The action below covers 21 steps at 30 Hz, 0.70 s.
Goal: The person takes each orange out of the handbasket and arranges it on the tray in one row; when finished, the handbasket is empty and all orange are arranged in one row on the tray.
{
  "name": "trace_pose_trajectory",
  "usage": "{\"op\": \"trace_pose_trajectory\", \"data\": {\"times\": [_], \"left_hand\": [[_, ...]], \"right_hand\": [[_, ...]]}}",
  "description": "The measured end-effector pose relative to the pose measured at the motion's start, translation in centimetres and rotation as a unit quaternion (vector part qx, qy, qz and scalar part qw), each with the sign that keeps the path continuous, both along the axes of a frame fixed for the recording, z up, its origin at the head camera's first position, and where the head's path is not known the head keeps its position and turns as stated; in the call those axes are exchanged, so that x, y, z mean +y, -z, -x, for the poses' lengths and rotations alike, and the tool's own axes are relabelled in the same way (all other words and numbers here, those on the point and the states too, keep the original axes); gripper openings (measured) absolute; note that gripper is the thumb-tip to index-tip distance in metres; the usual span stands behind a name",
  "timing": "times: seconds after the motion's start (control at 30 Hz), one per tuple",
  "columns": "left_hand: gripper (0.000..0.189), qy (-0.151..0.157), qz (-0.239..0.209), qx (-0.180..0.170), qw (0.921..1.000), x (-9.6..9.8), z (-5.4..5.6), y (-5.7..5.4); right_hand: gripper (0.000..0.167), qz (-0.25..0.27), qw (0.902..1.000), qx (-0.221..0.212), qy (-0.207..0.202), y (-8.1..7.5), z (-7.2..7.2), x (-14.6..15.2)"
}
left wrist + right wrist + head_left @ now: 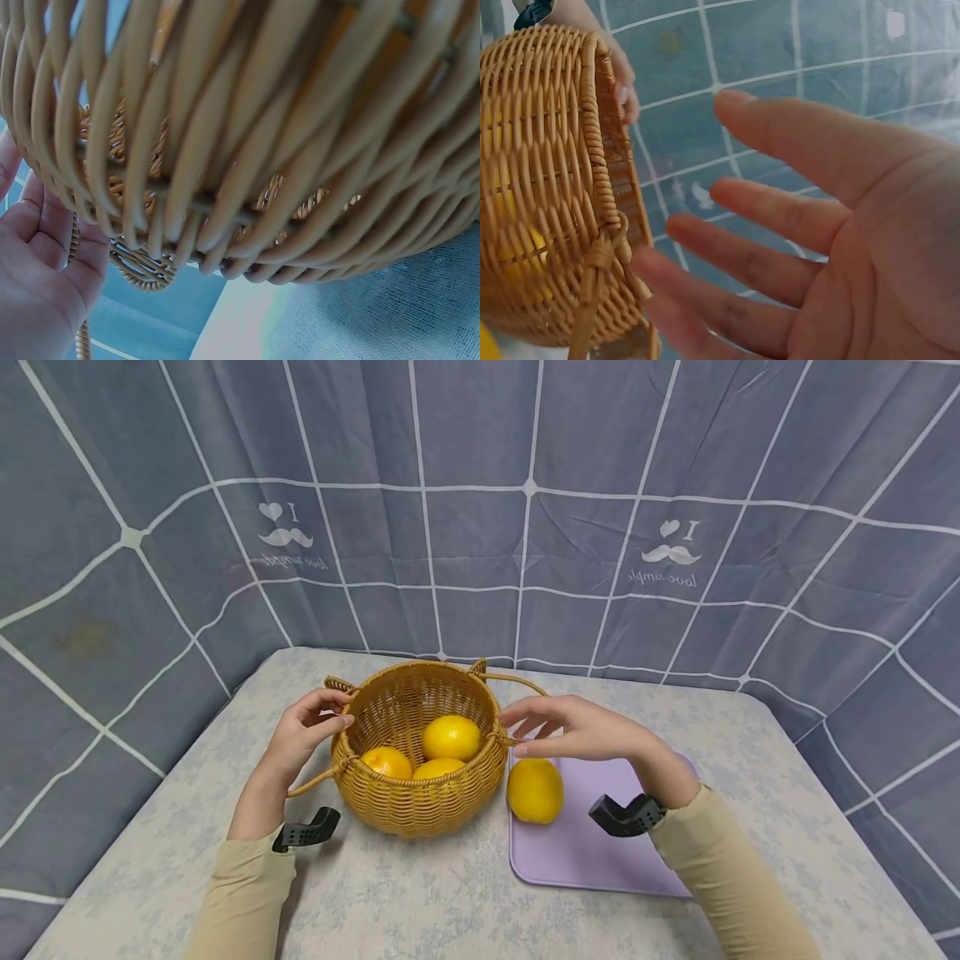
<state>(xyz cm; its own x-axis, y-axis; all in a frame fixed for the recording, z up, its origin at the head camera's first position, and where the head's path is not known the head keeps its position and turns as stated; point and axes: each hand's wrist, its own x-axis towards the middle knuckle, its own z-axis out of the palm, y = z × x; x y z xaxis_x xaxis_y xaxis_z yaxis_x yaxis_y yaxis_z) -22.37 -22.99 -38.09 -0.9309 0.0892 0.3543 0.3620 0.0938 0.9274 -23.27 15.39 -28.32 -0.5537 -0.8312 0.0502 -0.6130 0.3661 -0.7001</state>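
A round woven wicker basket (416, 806) stands on the table, with three yellow fruits like lemons (452, 737) inside. At its left rim, my left hand (298, 732) holds the edge between thumb and fingers. The left wrist view shows that hand (45, 255) against the weave (225, 150). My right hand (581, 727) is at the basket's right side, near the handle joint; in the right wrist view its fingers (772, 142) are spread and hold nothing. Below this hand, another yellow fruit (535, 791) lies on the left part of a purple mat (592, 852).
The table has a pale, blue-mottled cloth (420, 902). Thin wicker handles (517, 679) stick out on both sides of the basket. A blue-grey curtain with white lines (480, 543) hangs behind and at both sides of the table.
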Motion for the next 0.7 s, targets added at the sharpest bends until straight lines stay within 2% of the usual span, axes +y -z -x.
{"op": "trace_pose_trajectory", "data": {"times": [0.23, 0.33, 0.53, 0.7], "left_hand": [[0.020, 0.003, -0.010, 0.003, 0.9999, 0.0, 0.1, 0.1], [0.020, 0.004, -0.011, 0.006, 0.9999, 0.1, 0.2, 0.1], [0.019, 0.007, -0.020, 0.007, 0.9998, 0.0, 0.2, 0.3], [0.019, 0.008, -0.021, 0.007, 0.9997, 0.0, 0.2, 0.3]], "right_hand": [[0.046, -0.039, 0.9979, -0.020, -0.048, -0.8, 2.9, -4.7], [0.048, -0.059, 0.9963, -0.032, -0.053, -0.9, 3.9, -6.1], [0.052, -0.087, 0.9916, -0.073, -0.062, -0.8, 5.6, -8.0], [0.053, -0.100, 0.9882, -0.085, -0.079, -1.0, 6.5, -9.5]]}}
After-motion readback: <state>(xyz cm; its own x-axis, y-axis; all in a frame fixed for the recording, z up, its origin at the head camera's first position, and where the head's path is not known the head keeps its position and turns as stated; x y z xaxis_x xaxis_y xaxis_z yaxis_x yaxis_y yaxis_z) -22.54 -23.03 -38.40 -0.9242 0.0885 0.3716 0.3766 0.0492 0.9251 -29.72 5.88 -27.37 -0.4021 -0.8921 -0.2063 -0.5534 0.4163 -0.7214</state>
